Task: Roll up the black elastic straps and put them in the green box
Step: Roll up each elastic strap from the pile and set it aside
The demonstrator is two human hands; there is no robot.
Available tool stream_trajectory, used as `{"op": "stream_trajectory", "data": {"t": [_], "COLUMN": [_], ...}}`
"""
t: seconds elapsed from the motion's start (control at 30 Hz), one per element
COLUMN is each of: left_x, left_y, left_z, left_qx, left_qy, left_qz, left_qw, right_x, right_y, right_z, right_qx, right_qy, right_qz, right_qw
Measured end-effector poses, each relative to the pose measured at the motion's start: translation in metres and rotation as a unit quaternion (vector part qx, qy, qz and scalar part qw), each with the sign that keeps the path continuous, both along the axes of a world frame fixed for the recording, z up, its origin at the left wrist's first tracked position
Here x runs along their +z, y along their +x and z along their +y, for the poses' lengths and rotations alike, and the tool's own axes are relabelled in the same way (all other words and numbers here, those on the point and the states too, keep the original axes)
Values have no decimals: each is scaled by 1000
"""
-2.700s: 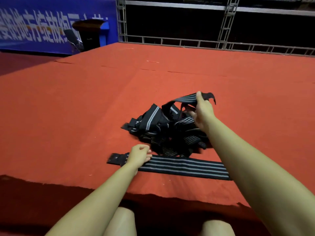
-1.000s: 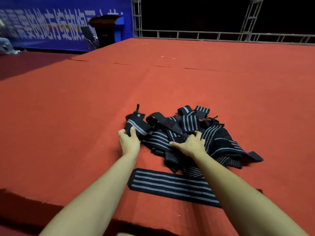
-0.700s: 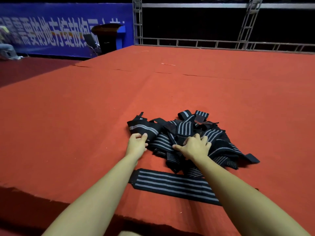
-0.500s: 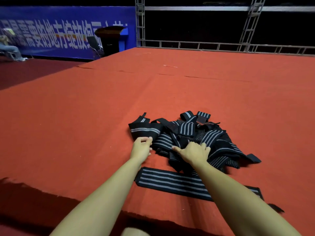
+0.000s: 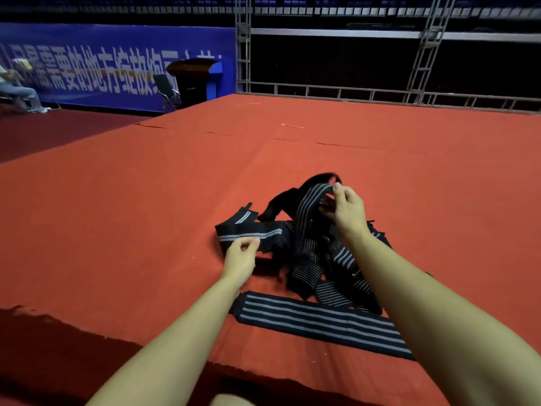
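Flat strap point(image 5: 316, 320): right end hidden under right forearm point(image 5: 439, 332). Pile point(image 5: 319, 268): individual straps indistinguishable. Lifted strap point(image 5: 310, 206) motion-blurred. Both forearms cut at bottom edge.
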State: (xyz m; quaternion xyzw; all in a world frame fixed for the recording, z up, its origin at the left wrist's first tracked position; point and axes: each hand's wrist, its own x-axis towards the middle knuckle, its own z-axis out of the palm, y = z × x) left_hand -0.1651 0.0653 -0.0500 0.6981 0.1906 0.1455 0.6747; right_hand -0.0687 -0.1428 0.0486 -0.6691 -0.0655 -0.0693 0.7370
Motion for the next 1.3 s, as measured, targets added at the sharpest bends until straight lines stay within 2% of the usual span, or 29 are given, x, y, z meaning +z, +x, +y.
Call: {"op": "stream_trajectory", "data": {"t": [0.17,0.33,0.43,0.53,0.67,0.73,0.8,0.9,1.0,1.03,1.13,1.2,1.3], "left_x": [21,35,46,54,56,55,58,61,56,52,44,44,58], "left_y": [-7,-15,-15,-13,-15,-18,-23,-29,-44,-50,-65,-68,-70], "left_z": [-8,-25,-31,-39,-50,-56,-61,-67,-76,-83,-114,-136,-164], "left_qx": [-51,-90,-111,-146,-212,-206,-177,-90,4,5,-115,-177,-224], "left_qy": [-32,-53,-86,-32,-58,-51,-4,55,120,142,153,147,147], "left_qz": [-27,-69,-119,-105,-68,-70,-71,-69,-127,-146,-143,-124,-59], "left_qw": [998,992,983,983,973,975,982,992,985,979,971,965,962], "right_x": [61,69,64,62,62,58,54,51,53,55,62,62,63], "right_y": [-13,-29,-36,-43,-49,-47,-45,-46,-50,-53,-68,-78,-89], "right_z": [1,-5,-10,-14,-22,-27,-34,-44,-52,-54,-58,-60,-65], "right_qx": [55,90,101,116,100,83,59,21,-36,-57,-139,-191,-229], "right_qy": [73,78,37,17,-1,-10,-13,-14,-19,-30,-170,-306,-440], "right_qz": [-14,16,23,15,33,48,67,90,86,80,19,-28,-98], "right_qw": [996,993,994,993,994,995,996,996,995,995,975,932,863]}}
